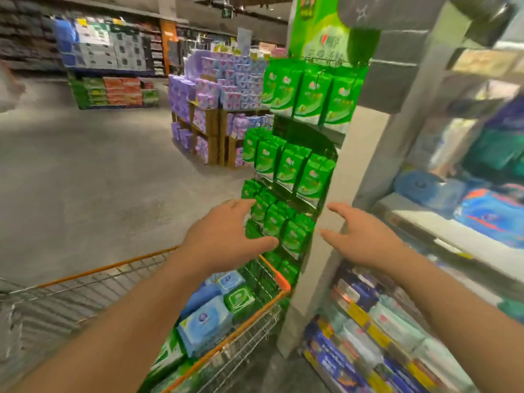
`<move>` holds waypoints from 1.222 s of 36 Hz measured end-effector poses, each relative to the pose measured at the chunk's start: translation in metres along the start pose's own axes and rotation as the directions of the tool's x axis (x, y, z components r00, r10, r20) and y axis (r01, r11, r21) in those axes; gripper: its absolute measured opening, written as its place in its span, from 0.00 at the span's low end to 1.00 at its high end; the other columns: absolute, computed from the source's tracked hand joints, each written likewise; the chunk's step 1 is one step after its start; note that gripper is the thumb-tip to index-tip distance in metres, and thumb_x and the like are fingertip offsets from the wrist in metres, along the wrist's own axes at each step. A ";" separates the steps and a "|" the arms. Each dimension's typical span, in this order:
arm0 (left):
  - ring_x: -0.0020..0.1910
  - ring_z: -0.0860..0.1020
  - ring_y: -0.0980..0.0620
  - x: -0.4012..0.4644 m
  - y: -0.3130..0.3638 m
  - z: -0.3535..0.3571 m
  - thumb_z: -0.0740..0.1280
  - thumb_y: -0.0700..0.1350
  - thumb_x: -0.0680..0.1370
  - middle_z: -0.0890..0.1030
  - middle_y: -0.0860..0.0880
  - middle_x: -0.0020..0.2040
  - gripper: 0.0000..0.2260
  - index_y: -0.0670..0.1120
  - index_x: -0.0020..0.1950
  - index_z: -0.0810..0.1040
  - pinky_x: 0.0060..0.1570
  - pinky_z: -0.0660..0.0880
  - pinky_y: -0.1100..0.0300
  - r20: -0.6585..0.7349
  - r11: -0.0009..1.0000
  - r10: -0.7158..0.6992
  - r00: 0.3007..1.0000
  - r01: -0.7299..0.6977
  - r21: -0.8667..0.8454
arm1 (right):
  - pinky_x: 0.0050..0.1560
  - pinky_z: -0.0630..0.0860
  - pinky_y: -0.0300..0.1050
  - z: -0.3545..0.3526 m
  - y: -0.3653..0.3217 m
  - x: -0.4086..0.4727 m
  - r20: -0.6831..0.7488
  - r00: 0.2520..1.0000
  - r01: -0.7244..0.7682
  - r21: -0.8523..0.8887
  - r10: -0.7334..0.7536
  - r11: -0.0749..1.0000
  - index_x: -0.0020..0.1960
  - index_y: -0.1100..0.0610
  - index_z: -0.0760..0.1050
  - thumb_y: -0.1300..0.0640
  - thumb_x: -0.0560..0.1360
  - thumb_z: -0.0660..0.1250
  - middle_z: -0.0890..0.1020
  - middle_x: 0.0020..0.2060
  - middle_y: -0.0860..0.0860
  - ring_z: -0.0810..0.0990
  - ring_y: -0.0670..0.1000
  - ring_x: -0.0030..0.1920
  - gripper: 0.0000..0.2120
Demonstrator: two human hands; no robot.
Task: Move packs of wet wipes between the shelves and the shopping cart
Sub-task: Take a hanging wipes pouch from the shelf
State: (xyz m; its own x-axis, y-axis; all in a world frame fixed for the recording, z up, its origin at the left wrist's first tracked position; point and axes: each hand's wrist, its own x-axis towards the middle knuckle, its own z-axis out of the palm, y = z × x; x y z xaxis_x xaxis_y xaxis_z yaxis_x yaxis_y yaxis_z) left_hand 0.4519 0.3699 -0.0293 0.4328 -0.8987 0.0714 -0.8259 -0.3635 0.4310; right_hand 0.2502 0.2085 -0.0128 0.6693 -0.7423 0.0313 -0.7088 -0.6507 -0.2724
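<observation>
Blue and green soft plastic packs of wet wipes (215,313) lie heaped against the right side of a shopping cart (85,290), at its far right corner; the pale blue ones are pillow-shaped with a rounded flap label on top, and one green pack (239,299) sits among them. The cart is silver wire mesh with an orange rim and an orange corner bumper. Both of the person's bare arms reach forward above it. The left hand (224,239) hovers with fingers spread and loosely extended, holding nothing, just in front of the lowest row of glossy green pouches (286,231). The right hand (360,236) is likewise spread, palm turned inward, empty, in front of a pale grey shelf post. The green pouches hang in tiers on a dark wire rack (295,191) fixed to the end of the shelving. At right, shelves (442,231) hold blurred blue, white and yellow packets. Across the grey concrete floor (93,180) stands a stacked display of purple packs (215,89) on wooden crates.
</observation>
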 end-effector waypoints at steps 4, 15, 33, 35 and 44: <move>0.79 0.61 0.51 0.016 0.060 0.020 0.65 0.74 0.71 0.60 0.53 0.82 0.44 0.58 0.82 0.56 0.73 0.65 0.48 0.005 0.998 0.058 0.998 -0.058 0.011 | 0.75 0.54 0.41 -0.021 0.064 -0.026 -0.038 0.998 -0.057 0.041 0.059 0.997 0.79 0.51 0.61 0.46 0.80 0.66 0.62 0.80 0.52 0.57 0.50 0.80 0.31; 0.79 0.62 0.53 0.043 0.223 0.079 0.65 0.72 0.73 0.62 0.54 0.81 0.42 0.57 0.82 0.57 0.75 0.65 0.51 0.050 0.979 0.203 0.978 -0.203 0.005 | 0.74 0.56 0.39 -0.063 0.222 -0.092 -0.117 0.963 -0.227 0.139 0.244 0.964 0.79 0.51 0.62 0.47 0.80 0.65 0.63 0.79 0.51 0.57 0.49 0.80 0.30; 0.75 0.67 0.56 0.095 0.343 0.127 0.65 0.74 0.71 0.66 0.59 0.78 0.41 0.60 0.80 0.60 0.72 0.68 0.53 0.091 0.938 0.346 0.934 -0.342 -0.051 | 0.73 0.59 0.40 -0.085 0.339 -0.134 -0.176 0.873 -0.394 0.297 0.456 0.869 0.79 0.48 0.63 0.46 0.80 0.65 0.62 0.79 0.46 0.60 0.47 0.79 0.29; 0.74 0.68 0.56 0.108 0.348 0.130 0.64 0.75 0.68 0.67 0.58 0.78 0.42 0.60 0.80 0.61 0.72 0.69 0.51 0.091 0.935 0.353 0.931 -0.346 -0.083 | 0.73 0.60 0.40 -0.085 0.343 -0.131 -0.188 0.863 -0.403 0.303 0.468 0.864 0.79 0.48 0.63 0.46 0.80 0.65 0.63 0.79 0.46 0.61 0.47 0.78 0.29; 0.74 0.70 0.54 0.181 0.371 0.151 0.60 0.78 0.63 0.67 0.57 0.78 0.47 0.60 0.80 0.62 0.72 0.69 0.50 0.096 0.890 0.441 0.892 -0.422 -0.169 | 0.70 0.64 0.41 -0.096 0.361 -0.097 -0.242 0.818 -0.441 0.321 0.522 0.838 0.77 0.45 0.65 0.43 0.79 0.66 0.70 0.75 0.43 0.69 0.46 0.74 0.28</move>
State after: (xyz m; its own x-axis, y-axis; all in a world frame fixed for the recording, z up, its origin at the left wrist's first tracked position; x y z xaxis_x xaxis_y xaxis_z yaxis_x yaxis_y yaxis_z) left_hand 0.1695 0.0351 0.0074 -0.0132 -0.9858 0.1675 -0.8571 0.0975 0.5059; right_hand -0.0918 0.0306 -0.0217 0.1232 -0.9856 0.1158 -0.8177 -0.1669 -0.5510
